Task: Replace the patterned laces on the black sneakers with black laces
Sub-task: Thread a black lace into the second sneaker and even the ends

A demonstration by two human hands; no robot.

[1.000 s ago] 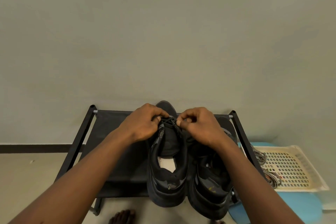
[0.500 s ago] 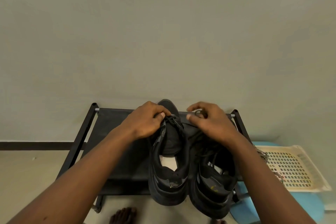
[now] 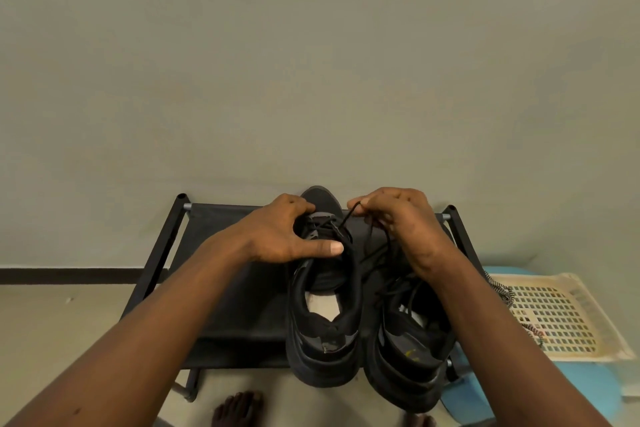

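Two black sneakers stand side by side on a black shoe rack (image 3: 221,288), heels toward me. My left hand (image 3: 277,236) grips the left sneaker (image 3: 323,340) over its lacing area, thumb across the tongue. My right hand (image 3: 398,218) pinches the end of a black lace (image 3: 346,218) that runs taut from the left sneaker's eyelets up to my fingertips. More black lace loops down under my right hand. The right sneaker (image 3: 408,357) sits beneath my right wrist, its front hidden. Patterned black-and-white laces (image 3: 500,291) lie at the right, partly behind my forearm.
A cream perforated plastic tray (image 3: 561,315) rests on a light blue surface (image 3: 588,388) right of the rack. A plain wall (image 3: 311,80) stands close behind the rack. Bare toes (image 3: 239,409) show on the floor at the bottom edge.
My right hand has drawn the black lace end out and up to the right, away from my left hand. My left thumb has come across the tongue of the left sneaker.
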